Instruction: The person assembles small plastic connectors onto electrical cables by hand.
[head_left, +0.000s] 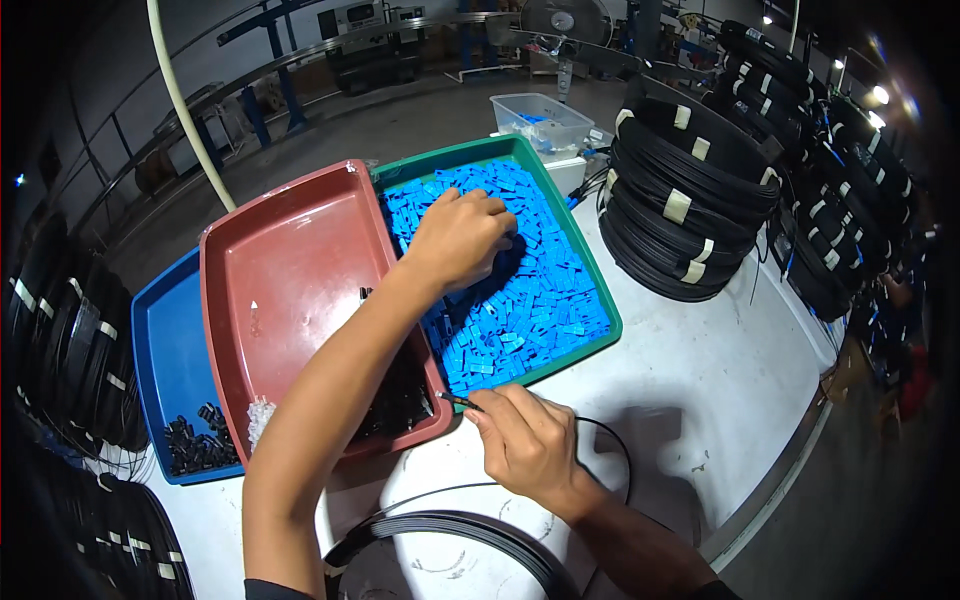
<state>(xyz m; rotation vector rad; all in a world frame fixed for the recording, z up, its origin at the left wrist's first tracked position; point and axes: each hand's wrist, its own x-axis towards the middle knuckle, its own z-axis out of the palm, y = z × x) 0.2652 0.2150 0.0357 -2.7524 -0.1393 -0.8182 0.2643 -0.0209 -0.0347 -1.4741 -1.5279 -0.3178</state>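
Observation:
My left hand (460, 240) reaches over the green tray (610, 318), its fingers curled down among many small blue plastic clips (550, 290). The fingertips are hidden from me, so what they pinch cannot be made out. Nearer to me, my right hand (528, 440) holds a black cable (458, 400) between thumb and fingers, close to its end. That end points left, by the corner of the green tray. From behind my right hand the cable loops round toward a black cable coil (490, 522) on the white table (700, 400).
Left of the green tray lies a red tray (290, 260) with white and black small parts, overlapping a blue tray (180, 340) holding black pieces. Tied black cable coils (690, 210) stand at the right. A clear plastic bin (545, 128) is behind. More coils flank the table.

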